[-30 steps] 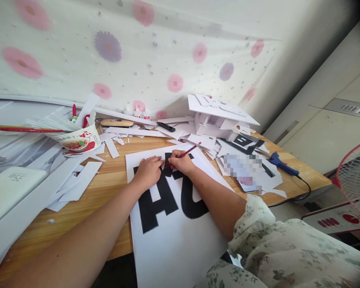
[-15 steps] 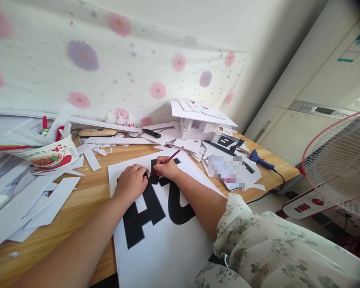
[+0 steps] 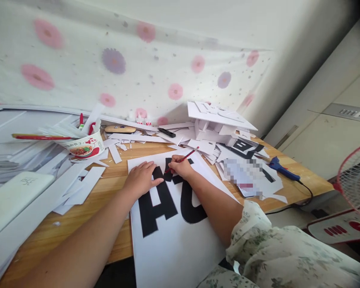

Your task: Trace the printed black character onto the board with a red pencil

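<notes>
A white board lies on the wooden table, with black letter shapes on it. My left hand rests flat over the top of the black A-shaped piece, thumb spread to the right. In my right hand is a red pencil, its lower end down at the black shapes near the board's top. A black curved piece lies beside the A, partly under my right forearm.
White strips and a paper bowl are at the left, near a white power bank. A black cutter and white model stand behind. A blue glue gun and fan are right.
The view has swung left, so the scene sits further right. My left thumb has spread away from the fingers. The pencil stays in my right hand.
</notes>
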`<state>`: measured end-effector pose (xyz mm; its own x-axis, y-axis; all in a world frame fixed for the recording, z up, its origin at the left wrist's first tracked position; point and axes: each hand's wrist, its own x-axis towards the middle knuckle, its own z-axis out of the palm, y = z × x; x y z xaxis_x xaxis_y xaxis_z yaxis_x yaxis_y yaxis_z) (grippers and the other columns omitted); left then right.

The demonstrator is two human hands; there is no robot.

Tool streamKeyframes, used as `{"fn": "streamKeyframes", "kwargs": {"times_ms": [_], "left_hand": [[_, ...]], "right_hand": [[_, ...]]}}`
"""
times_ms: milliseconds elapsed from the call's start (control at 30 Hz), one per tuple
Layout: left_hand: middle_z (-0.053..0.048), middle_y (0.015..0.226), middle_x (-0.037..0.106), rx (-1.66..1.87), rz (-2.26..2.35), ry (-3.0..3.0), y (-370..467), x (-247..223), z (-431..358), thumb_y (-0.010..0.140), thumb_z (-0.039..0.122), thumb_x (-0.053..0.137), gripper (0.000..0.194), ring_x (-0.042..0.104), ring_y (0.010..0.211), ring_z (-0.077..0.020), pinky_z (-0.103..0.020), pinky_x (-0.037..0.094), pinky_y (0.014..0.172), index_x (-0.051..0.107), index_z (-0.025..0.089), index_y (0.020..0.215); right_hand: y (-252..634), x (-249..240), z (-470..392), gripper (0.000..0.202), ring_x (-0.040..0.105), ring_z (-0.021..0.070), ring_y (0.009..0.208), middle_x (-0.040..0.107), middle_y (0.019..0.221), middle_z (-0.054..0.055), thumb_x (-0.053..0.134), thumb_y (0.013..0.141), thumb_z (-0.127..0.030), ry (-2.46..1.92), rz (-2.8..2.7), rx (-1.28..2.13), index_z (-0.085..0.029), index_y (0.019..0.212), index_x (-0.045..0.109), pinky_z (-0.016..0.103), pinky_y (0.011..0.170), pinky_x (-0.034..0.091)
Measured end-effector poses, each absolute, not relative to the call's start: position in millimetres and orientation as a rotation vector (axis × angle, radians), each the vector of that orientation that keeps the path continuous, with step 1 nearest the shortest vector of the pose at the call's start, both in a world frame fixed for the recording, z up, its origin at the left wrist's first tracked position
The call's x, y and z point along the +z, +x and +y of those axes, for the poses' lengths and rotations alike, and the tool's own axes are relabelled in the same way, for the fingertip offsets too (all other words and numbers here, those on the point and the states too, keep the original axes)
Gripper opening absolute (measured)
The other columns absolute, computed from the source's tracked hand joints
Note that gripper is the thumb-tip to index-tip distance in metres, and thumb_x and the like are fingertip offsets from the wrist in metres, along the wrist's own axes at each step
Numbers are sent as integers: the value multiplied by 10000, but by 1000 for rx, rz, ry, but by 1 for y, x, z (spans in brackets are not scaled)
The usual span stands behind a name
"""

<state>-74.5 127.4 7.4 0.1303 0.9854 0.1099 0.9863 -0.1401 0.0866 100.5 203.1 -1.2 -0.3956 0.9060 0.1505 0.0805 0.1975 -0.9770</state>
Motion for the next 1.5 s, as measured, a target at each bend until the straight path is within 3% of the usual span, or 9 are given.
{"fn": "streamKeyframes", "kwargs": {"times_ms": [200, 500, 1067, 1500], "left_hand": [[-89, 1472, 424, -200, -2081, -2377, -72, 12, 125, 860, 488, 615, 574, 346, 1378, -301, -499, 331, 1110, 496, 202, 1343], [-100, 1485, 400, -190, -2102, -2408, -70, 15, 125, 868, 518, 598, 580, 336, 1379, -312, -523, 325, 1100, 490, 222, 1354], [-102, 1501, 373, -134, -2107, -2415, -70, 15, 126, 882, 552, 558, 571, 313, 1390, -327, -530, 323, 1094, 486, 251, 1362], [-97, 1508, 364, -143, -2120, -2428, -71, 14, 127, 876, 551, 553, 567, 297, 1398, -329, -524, 306, 1101, 490, 260, 1358]], "right_hand": [[101, 0, 203, 245, 534, 94, 474, 625, 545, -28, 654, 739, -245, -913, -1703, 1252, -203, 591, 463, 202, 486, 410], [99, -2, 205, 256, 543, 95, 501, 648, 609, -17, 690, 750, -267, -967, -1779, 1182, -199, 626, 477, 205, 494, 421], [105, 7, 197, 214, 473, 79, 441, 583, 473, -40, 618, 676, -174, -977, -1786, 1227, -194, 533, 460, 194, 454, 348], [106, 9, 194, 228, 466, 88, 374, 540, 404, -48, 593, 628, -188, -976, -1706, 1370, -209, 504, 403, 189, 393, 344]]}}
